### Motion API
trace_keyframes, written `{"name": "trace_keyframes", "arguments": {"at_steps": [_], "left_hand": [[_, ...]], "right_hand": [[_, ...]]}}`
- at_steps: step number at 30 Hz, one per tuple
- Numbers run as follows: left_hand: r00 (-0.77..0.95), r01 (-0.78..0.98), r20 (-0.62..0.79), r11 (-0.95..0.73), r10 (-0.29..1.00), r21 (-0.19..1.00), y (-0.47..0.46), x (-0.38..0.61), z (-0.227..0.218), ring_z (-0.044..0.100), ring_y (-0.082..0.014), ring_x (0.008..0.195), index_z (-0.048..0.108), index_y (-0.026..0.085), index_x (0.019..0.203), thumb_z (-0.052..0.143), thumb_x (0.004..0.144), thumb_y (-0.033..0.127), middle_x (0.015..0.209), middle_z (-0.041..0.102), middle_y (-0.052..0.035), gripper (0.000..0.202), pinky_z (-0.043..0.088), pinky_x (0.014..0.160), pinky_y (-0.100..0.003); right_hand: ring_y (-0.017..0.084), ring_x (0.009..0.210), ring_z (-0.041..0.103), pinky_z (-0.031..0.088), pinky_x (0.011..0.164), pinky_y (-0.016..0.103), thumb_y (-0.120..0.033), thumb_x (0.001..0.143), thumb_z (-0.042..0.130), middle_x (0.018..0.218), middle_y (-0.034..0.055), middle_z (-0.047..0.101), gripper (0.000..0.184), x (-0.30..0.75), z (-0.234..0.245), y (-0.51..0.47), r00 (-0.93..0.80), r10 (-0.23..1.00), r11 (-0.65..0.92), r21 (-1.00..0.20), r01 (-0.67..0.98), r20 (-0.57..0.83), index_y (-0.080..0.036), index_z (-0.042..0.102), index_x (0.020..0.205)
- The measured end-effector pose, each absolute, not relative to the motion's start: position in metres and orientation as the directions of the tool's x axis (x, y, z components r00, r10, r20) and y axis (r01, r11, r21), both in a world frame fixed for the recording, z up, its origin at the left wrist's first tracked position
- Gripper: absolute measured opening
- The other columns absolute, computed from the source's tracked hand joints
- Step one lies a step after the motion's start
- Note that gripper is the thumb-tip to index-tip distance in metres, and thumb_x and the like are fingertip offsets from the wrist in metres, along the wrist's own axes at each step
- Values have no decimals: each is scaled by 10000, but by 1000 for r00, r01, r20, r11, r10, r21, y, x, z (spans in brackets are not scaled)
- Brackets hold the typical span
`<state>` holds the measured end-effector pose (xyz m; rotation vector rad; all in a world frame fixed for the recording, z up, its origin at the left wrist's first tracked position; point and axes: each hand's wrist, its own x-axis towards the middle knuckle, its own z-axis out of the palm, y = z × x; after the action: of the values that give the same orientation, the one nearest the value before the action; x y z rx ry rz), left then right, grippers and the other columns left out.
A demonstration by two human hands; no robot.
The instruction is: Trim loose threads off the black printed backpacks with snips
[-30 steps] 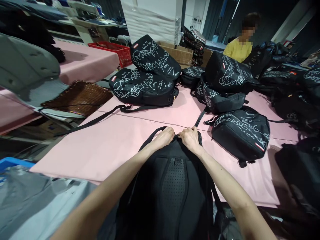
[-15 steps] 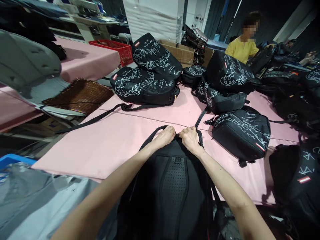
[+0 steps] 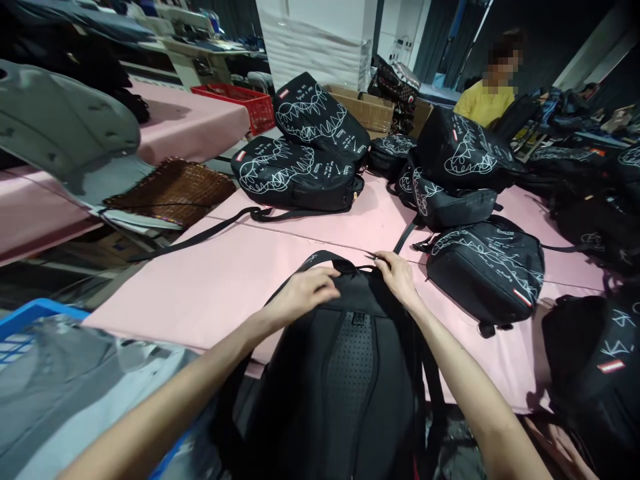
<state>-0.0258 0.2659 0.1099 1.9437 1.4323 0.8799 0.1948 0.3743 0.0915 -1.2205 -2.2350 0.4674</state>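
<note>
A black backpack [image 3: 350, 373] lies back-side up at the near edge of the pink table [image 3: 220, 287], its padded mesh panel facing me. My left hand [image 3: 305, 292] rests on the pack's upper left, fingers curled over the fabric near the shoulder strap. My right hand [image 3: 397, 275] pinches a small dark piece, perhaps a zipper pull, at the top edge of the pack by the carry handle.
Several black backpacks with white shark-mouth prints [image 3: 295, 173] [image 3: 487, 267] are piled across the table. A woven brown bag [image 3: 170, 193] and a red crate [image 3: 235, 100] sit to the left. A person in a yellow top [image 3: 487, 100] stands beyond. A blue bin [image 3: 30, 320] is at near left.
My left hand has slid back from the top handle onto the pack's upper left. The right hand stays at the top edge. The view has shifted slightly.
</note>
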Motion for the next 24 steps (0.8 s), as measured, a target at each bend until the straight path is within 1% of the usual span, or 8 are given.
{"name": "trace_keyframes", "arguments": {"at_steps": [3, 6, 8, 10, 12, 15, 18, 24], "left_hand": [[145, 826, 210, -235, 967, 512, 227, -46, 118, 392, -267, 1268, 643, 280, 993, 472, 821, 348, 1253, 565, -61, 252, 270, 1056, -457], [-220, 861, 104, 143, 970, 488, 207, -75, 107, 509, -321, 1126, 611, 230, 1059, 510, 790, 410, 1119, 621, -109, 339, 403, 914, -453], [-286, 735, -100, 285, 953, 615, 205, -89, 96, 611, -279, 876, 644, 186, 883, 504, 780, 479, 845, 669, -74, 340, 471, 748, -357], [-223, 474, -275, 351, 935, 808, 211, -93, 84, 612, -216, 701, 627, 166, 700, 510, 779, 481, 638, 629, -31, 345, 467, 644, -285], [-193, 51, -358, 373, 914, 926, 221, -90, 73, 608, -179, 687, 632, 154, 712, 569, 763, 421, 670, 647, -33, 279, 470, 642, -260], [-119, -325, -409, 353, 905, 877, 239, -82, 58, 606, -152, 698, 641, 129, 753, 610, 770, 290, 730, 665, -58, 165, 481, 682, -260], [-106, -444, -450, 363, 887, 819, 246, -80, 50, 590, -129, 638, 636, 111, 753, 577, 809, 214, 685, 652, -55, 132, 489, 666, -262], [-101, -466, -414, 325, 905, 823, 239, -81, 51, 585, -128, 589, 628, 86, 779, 603, 810, 203, 647, 644, -59, 124, 496, 634, -266]], "right_hand": [[172, 967, 584, 410, 836, 274, -325, 875, 466, 1075, 48, 646, 280, 195, 93, 380, -346, 894, 442, -685, 579, 285, -184, 605, 1074], [203, 895, 590, 436, 789, 313, -405, 780, 566, 1058, 76, 638, 406, 195, 95, 383, -301, 915, 398, -723, 564, 269, -163, 594, 1105], [211, 849, 591, 442, 774, 332, -421, 726, 607, 1020, 87, 646, 465, 195, 97, 378, -263, 925, 375, -758, 533, 273, -145, 601, 1100], [207, 828, 594, 445, 778, 338, -414, 715, 609, 964, 82, 663, 441, 194, 100, 366, -209, 935, 353, -819, 452, 287, -134, 627, 1054], [198, 831, 598, 448, 790, 334, -401, 724, 601, 924, 71, 673, 378, 193, 103, 346, -158, 942, 334, -876, 348, 297, -135, 654, 988], [188, 839, 604, 451, 799, 326, -389, 722, 617, 897, 59, 681, 307, 199, 104, 307, -145, 955, 291, -917, 273, 260, -148, 677, 902], [193, 831, 605, 455, 785, 332, -404, 701, 645, 877, 63, 685, 298, 217, 96, 268, -152, 973, 211, -931, 299, 172, -150, 686, 853], [211, 816, 602, 464, 755, 355, -440, 679, 657, 854, 76, 683, 358, 263, 71, 219, -84, 995, 77, -932, 353, 51, -143, 690, 876]]}}
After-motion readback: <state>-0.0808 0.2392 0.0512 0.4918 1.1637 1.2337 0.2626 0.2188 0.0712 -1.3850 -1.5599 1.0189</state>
